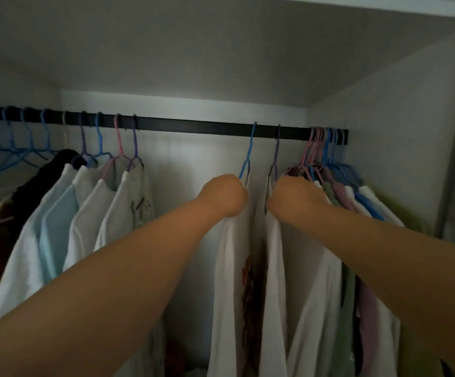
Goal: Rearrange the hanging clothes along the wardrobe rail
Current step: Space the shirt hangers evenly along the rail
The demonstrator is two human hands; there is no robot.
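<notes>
both forearms fill the foreground, reaching up and away into the wardrobe. the left hand (225, 194) is closed into a fist at the shoulder of a white t-shirt with a printed front (231, 268), gripping it just below the neck of its blue hanger (248, 156); the fingers themselves are turned away, so only the knuckles and bunched cloth show. the right hand (293, 194) is likewise curled at the top of a second white t-shirt (274, 268), right under its purple hanger (275, 156), though what exactly the fingers pinch, cloth or hanger neck, cannot be told.

holding high up near the hooks looks deliberate: a grip there would let each hanger slide along the black wardrobe rail (193, 126) without the shirt swinging or slipping off.

these two shirts hang side by side, nearly touching, in the open middle stretch of the rail. to the right, just beside the right hand, a tight bunch of pink and blue hangers (327, 148) carries packed garments against the side wall. to the left, well apart across a bare length of rail, hangs a looser row of pale shirts (90, 208), then a black garment (44, 175) and several empty blue hangers (11, 148).
</notes>
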